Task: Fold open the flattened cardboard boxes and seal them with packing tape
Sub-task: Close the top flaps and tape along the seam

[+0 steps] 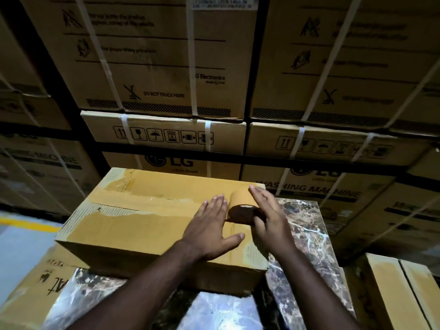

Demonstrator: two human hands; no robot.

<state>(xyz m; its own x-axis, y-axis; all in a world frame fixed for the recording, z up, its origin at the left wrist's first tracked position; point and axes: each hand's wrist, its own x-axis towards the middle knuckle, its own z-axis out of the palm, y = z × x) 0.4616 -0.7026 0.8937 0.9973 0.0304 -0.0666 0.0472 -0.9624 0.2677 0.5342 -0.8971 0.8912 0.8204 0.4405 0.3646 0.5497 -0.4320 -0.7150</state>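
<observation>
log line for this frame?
step: taping box | left hand: flat on top | right hand: holds tape roll

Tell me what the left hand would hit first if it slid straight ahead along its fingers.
The left hand lies flat on the box, fingers aimed at the far edge. Ahead is only bare box top; the tape roll sits just right of that line, so a brush is possible.

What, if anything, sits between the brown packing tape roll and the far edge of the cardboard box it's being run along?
Nothing visible does. The brown packing tape roll, held by the right hand, sits near the far edge of the tan cardboard box; only bare cardboard lies ahead. The left hand lies flat beside it, not in front.
</observation>
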